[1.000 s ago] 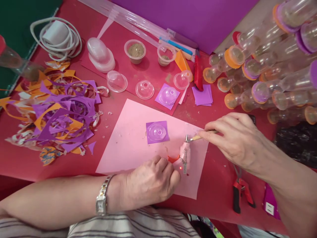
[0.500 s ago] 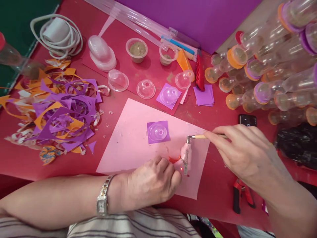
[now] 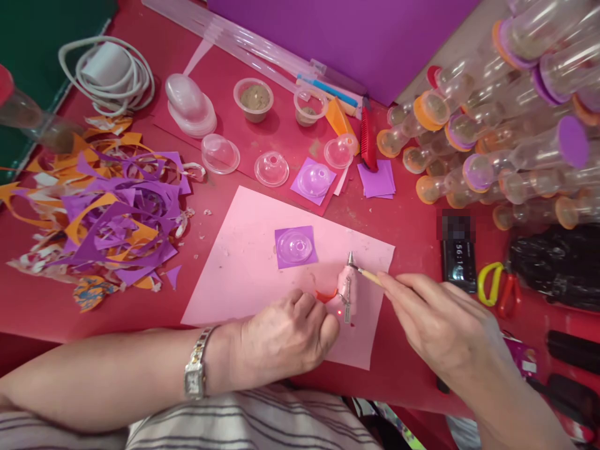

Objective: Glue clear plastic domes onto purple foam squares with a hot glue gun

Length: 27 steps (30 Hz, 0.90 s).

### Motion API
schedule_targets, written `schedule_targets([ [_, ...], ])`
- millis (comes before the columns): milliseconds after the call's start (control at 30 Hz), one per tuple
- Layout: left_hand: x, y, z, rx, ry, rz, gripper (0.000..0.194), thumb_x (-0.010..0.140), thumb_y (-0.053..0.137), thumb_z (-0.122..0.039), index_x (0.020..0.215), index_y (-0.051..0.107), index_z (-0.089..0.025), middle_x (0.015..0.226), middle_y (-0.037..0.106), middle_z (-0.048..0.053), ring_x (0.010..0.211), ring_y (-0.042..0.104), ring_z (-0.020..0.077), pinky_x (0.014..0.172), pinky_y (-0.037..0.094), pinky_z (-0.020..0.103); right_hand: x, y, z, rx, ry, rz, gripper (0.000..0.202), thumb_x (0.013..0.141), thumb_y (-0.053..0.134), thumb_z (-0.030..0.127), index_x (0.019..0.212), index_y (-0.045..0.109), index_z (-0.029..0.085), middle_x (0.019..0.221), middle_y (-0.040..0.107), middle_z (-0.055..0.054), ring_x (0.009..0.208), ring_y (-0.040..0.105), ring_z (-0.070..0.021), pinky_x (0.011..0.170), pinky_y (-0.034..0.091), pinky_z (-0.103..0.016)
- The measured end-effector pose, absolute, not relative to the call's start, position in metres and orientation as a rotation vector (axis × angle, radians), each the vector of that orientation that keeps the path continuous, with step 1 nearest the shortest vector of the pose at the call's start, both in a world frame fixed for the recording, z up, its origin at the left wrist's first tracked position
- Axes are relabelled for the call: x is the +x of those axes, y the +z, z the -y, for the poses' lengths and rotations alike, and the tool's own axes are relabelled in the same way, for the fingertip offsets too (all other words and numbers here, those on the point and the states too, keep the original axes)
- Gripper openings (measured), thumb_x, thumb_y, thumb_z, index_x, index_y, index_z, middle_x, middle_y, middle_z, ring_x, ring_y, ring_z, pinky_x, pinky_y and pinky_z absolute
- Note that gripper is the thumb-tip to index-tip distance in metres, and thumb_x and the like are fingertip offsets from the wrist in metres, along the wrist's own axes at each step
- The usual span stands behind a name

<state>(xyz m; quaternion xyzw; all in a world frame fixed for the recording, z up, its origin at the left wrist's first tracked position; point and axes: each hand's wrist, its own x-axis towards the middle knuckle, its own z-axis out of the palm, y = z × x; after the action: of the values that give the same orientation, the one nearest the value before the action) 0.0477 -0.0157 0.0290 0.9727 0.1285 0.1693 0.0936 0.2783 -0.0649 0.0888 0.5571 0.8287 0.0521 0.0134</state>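
My left hand is closed around the handle of a pink hot glue gun with an orange trigger and a small red light. Its metal nozzle points away from me over a pink sheet. Between the fingers of my right hand is a slim tool with a light wooden handle; its dark metal tip touches the gun just below the nozzle. Beyond the gun, a clear plastic dome lid rests on a purple square on the sheet.
Purple and orange scraps heap at the left. Clear lids, a cup of grey-brown material and purple squares lie behind the sheet. Clear bottle-like pieces stack at right, near scissors and a phone-like device.
My right hand has moved down, shifting the tool's tip from the nozzle's end to its base. The glue gun stays in my left hand. The view has shifted slightly right.
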Motion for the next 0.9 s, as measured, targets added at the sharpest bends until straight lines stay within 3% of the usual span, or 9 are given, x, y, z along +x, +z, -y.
schedule_targets([
  [367, 0.046, 0.030, 0.016, 2.907, 0.474, -0.368, 0.016, 0.088, 0.044, -0.003, 0.081, 0.050, -0.016, 0.065, 0.055, 0.002, 0.057, 0.048, 0.0161, 0.055, 0.040, 0.031, 0.260, 0.088, 0.072, 1.820, 0.275, -2.529, 0.024, 0.095, 0.054, 0.013, 0.115, 0.068, 0.013, 0.078, 0.068, -0.002, 0.060, 0.061, -0.0113, 0.065, 0.044, -0.028],
  [900, 0.046, 0.031, 0.016, 2.926, 0.486, -0.372, 0.016, 0.089, 0.045, -0.004, 0.081, 0.050, -0.016, 0.066, 0.057, 0.002, 0.057, 0.047, 0.0147, 0.057, 0.041, 0.031, 0.249, 0.077, 0.080, 1.851, 0.419, -2.480, 0.026, 0.091, 0.056, 0.006, 0.114, 0.065, 0.010, 0.085, 0.069, -0.005, 0.065, 0.063, -0.0133, 0.067, 0.047, -0.027],
])
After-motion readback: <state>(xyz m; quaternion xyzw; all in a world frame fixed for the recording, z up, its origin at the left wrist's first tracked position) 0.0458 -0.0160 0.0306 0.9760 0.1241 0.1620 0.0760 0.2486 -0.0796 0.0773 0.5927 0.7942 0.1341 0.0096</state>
